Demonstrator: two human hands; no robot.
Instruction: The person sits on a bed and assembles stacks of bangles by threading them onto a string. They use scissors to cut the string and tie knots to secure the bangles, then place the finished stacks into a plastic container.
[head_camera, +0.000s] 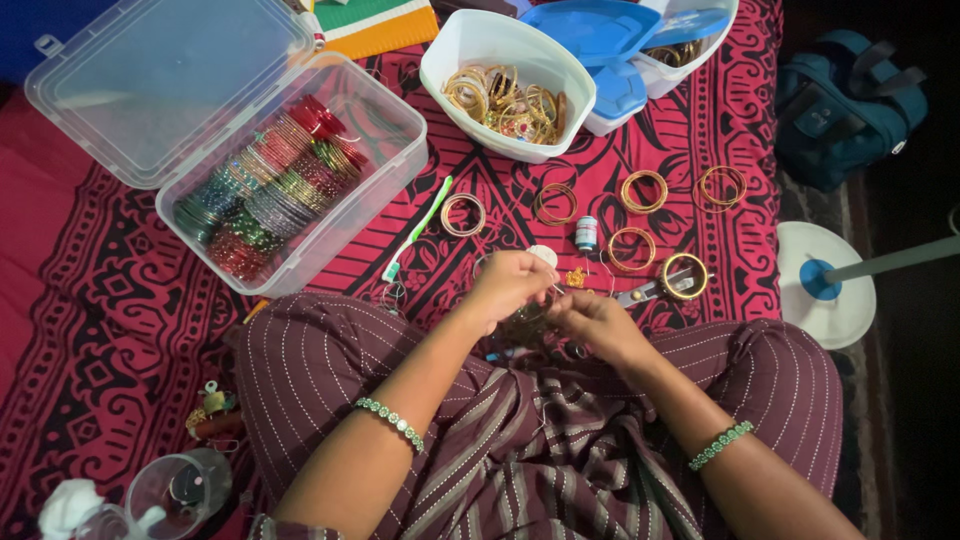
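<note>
Right in the middle of the lap, over the striped maroon trousers (520, 450), both hands are bunched close together and almost touching. The left hand (508, 285) has its fingers curled in, and the right hand (597, 322) is curled the same way. They look like they're pinching a small bangle (527, 322) between them, but it's mostly hidden under the fingers, so I can't tell the exact grip. Each wrist has a green beaded bracelet on it.

Just past the hands, on the red and black patterned cloth (110, 330), there's a little spool of blue thread (586, 233) and a pair of scissors (645, 293) right beside a gold bangle with a dark rim (685, 276). A few more gold bangles are spread out a bit further away, past the right hand. A green and white toothbrush (417, 231) lies near the left hand, angled away from it.

Further off beyond the left hand sits a clear plastic box (300, 170) with its lid flipped open, packed with rows of colourful bangles. Straight out past both hands is a white tub (505, 80) full of gold bangles, with blue lids (600, 35) just beside it. Way off to the right there's a teal bag (845, 100) and the white base of a fan stand (825, 285).
</note>
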